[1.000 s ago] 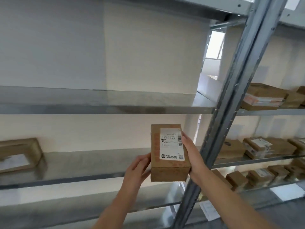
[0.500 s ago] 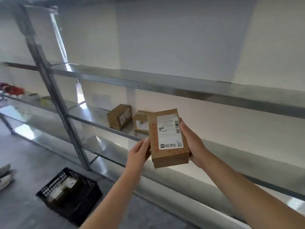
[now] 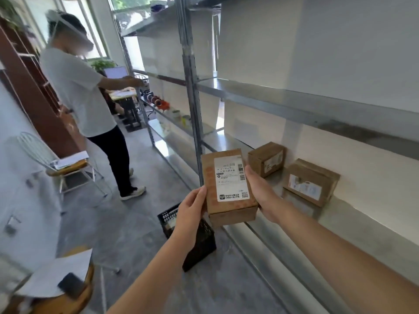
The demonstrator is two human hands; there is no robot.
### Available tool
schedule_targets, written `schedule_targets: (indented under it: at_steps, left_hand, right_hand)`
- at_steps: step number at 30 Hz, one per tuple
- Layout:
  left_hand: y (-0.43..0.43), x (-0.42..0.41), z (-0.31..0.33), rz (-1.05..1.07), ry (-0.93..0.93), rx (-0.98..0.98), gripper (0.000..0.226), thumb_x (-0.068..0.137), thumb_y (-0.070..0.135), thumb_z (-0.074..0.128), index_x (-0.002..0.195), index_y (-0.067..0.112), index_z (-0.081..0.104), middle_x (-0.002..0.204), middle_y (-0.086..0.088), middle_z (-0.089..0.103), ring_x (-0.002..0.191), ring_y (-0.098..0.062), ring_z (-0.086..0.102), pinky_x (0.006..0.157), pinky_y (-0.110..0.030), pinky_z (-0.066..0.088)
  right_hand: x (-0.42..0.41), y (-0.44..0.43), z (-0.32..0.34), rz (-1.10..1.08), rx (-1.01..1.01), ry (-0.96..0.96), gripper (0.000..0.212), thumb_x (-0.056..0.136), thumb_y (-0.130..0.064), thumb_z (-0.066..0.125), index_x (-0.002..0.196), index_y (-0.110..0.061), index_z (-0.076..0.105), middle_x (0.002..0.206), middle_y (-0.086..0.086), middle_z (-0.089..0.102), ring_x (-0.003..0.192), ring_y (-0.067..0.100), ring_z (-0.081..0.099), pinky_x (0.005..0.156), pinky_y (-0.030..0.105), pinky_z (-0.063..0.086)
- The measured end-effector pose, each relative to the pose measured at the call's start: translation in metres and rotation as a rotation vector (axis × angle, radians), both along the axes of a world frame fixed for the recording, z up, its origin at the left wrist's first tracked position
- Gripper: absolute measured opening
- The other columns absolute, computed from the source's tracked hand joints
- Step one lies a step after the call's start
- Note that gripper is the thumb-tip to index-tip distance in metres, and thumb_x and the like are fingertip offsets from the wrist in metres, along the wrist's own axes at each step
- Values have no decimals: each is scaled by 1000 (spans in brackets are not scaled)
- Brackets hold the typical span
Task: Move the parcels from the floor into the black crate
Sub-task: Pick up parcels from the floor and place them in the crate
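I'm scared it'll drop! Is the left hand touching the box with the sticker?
Touching. The head view shows the left hand pressed against the left edge of the parcel, no gap.

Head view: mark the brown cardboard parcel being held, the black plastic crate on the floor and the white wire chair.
Brown cardboard parcel [image 3: 229,180]: head view, white shipping label.
Black plastic crate [image 3: 204,243]: head view, dark side wall.
White wire chair [image 3: 34,147]: head view, wire backrest.

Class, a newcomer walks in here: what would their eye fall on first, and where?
The labelled brown parcel, held up mid-frame between the left hand and right hand. Just below it, a black crate stands on the floor; a person in a white shirt stands far left.
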State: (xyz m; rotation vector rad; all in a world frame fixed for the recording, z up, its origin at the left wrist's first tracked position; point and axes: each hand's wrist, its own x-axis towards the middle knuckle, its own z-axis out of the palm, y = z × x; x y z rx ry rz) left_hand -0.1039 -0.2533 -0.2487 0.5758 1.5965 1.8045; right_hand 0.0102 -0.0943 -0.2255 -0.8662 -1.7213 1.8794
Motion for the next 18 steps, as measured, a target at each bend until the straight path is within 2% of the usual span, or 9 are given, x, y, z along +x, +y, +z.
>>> schedule_targets:
  at_steps: [3, 8, 14, 18]
  left_hand:
    - [15, -18, 1, 80, -7, -32, 31, 90, 44, 63, 112, 23, 72, 107, -3, 76, 103, -21, 71, 89, -34, 53]
    - [38, -45, 0, 161, 6, -90, 28, 95, 38, 61, 113, 19, 70, 108, -5, 76, 106, -23, 70, 97, -41, 53]
    - [43, -61, -15, 221, 24, -116, 25, 98, 32, 58, 114, 17, 69, 109, -3, 76, 106, -20, 70, 95, -34, 53]
    - [34, -69, -29, 286, -25, -109, 23, 98, 31, 57, 112, 18, 69, 106, -2, 76, 102, -18, 71, 89, -31, 55]
  right_hand:
    - [-30, 22, -3, 95, -45, 3, 49, 98, -64, 28, 116, -38, 66, 105, -8, 76, 94, 8, 72, 71, 21, 56]
    - [-67, 51, -18, 199, -150, 20, 48, 99, -62, 27, 116, -39, 65, 106, -8, 75, 100, 10, 71, 77, 26, 55]
    - [-92, 61, -37, 267, -246, 42, 45, 102, -54, 33, 124, -28, 63, 117, 3, 72, 109, 21, 68, 94, 41, 53]
    - [-113, 58, -47, 359, -278, 11, 43, 102, -54, 33, 118, -30, 66, 113, 4, 74, 104, 21, 70, 89, 40, 57]
